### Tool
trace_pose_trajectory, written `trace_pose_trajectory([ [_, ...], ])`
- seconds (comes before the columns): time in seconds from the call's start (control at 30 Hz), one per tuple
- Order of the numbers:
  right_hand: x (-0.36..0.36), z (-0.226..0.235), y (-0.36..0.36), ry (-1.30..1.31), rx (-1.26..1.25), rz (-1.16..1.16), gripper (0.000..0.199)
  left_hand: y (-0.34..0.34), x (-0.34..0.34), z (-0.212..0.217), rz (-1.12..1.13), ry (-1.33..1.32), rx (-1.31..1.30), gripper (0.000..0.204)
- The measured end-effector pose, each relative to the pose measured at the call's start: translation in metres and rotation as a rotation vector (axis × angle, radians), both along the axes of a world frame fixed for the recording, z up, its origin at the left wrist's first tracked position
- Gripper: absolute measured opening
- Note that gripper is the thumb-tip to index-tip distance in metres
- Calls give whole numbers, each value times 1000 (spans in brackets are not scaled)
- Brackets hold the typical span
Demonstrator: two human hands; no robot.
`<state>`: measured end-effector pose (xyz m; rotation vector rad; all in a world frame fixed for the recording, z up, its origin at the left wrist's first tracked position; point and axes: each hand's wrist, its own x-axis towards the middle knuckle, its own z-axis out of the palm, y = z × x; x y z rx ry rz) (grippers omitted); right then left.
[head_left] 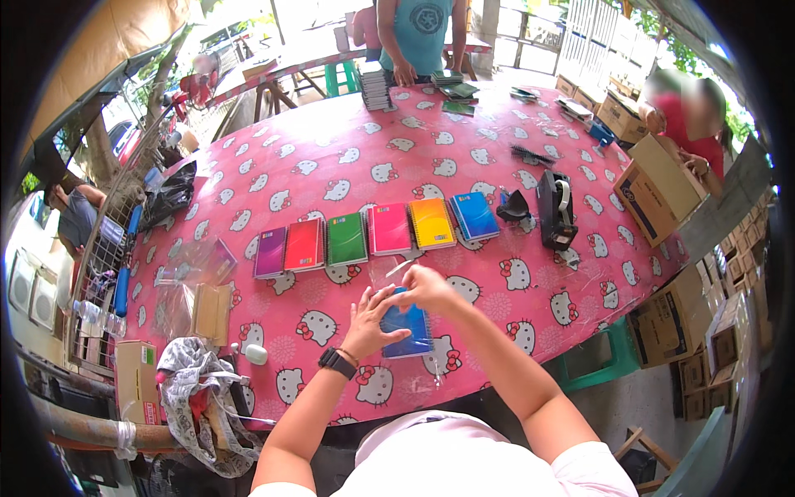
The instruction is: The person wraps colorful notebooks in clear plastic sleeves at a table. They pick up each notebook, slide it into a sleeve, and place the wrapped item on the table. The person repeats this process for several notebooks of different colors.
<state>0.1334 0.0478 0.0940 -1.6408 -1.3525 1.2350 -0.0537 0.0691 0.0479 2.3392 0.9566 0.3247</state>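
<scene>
A blue spiral notebook lies on the table in front of me, with clear plastic showing past its far edge. My left hand, a dark watch on its wrist, rests on the notebook's left side with fingers stretched out. At the far edge my right hand is closed in a pinch on what looks like the clear plastic; a pale strip sticks out by its fingertips. Beyond lies a row of notebooks: purple, red, green, pink, yellow and blue.
A black tape dispenser stands right of the row. Clear plastic packaging, a small box and a grey cloth are at left. Cardboard boxes line the right. Two people stand around the pink table, near notebook stacks.
</scene>
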Motion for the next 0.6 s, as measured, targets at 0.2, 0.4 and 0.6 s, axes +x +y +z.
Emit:
trace_pose_trajectory([
  [0.2, -5, 20, -10, -970, -345, 92, 72, 1, -3, -6, 20, -18, 17, 84],
  [0.4, 36, -31, -83, -340, -157, 25, 65, -17, -24, -40, 214, -723, -99, 60],
  [0.6, 11, -16, -124, 284, 53, -25, 69, -61, -53, -7, 162, -728, -592, 70],
])
